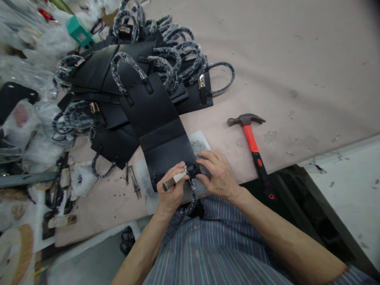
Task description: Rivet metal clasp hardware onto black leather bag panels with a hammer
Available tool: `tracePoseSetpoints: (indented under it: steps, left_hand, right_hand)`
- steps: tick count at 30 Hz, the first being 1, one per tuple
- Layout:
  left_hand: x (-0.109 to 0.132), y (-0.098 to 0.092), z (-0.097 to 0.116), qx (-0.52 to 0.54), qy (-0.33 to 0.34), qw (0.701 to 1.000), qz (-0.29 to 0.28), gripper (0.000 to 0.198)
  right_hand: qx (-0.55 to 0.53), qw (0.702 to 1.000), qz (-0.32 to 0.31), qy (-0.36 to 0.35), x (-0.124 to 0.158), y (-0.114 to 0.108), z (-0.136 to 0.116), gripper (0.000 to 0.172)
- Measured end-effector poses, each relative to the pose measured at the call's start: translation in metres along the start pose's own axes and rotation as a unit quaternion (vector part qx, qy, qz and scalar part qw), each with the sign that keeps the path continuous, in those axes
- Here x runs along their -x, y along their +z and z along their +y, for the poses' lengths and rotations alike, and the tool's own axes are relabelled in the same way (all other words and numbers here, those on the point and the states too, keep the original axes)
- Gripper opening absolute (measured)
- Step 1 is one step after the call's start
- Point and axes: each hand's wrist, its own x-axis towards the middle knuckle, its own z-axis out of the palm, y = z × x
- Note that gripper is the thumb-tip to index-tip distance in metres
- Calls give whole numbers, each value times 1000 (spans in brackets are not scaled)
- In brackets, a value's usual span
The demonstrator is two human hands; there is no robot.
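A black leather bag panel (162, 130) lies flat on a grey pad (200, 144) at the table's near edge. Its wrapped handle (191, 200) hangs over the edge toward me. My left hand (171, 190) is closed round a small metal punch tool (175, 180), whose tip points at the panel's near end. My right hand (218, 174) presses its fingers down on the handle tab (194, 170) at that same end, holding it in place.
A pile of black bag panels (133, 75) with plastic-wrapped handles covers the table's far left. A red-handled hammer (252, 142) lies to the right of my hands. Small tools (135, 182) and clutter sit at the left, plus a green box (78, 32).
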Motion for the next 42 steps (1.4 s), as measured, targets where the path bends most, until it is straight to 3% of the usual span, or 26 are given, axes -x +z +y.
tracePoseSetpoints:
  steps: [12,28,32,36,39,42]
  left_hand:
    - [-4,0,0,-35,12,999,-16,7]
    - [-15,3,-7,-63,87,992,-62,6]
    - [-16,6,-5,-70,89,992,-59,4]
    - [-15,8,-4,-61,76,994,-53,3]
    - [-14,10,-3,-48,69,995,-49,4]
    - [-13,11,-3,-52,61,995,-51,6]
  right_hand:
    - [-1,1000,-3,6,0,0,0,33]
    - [-1,1000,16,-17,1,4,0,34]
    - [-13,999,26,-26,0,-7,5,37]
    - [109,986,101,80,7,-42,25,40]
    - [225,952,60,197,17,-69,41,48]
    - [198,933,35,298,19,-84,49,54]
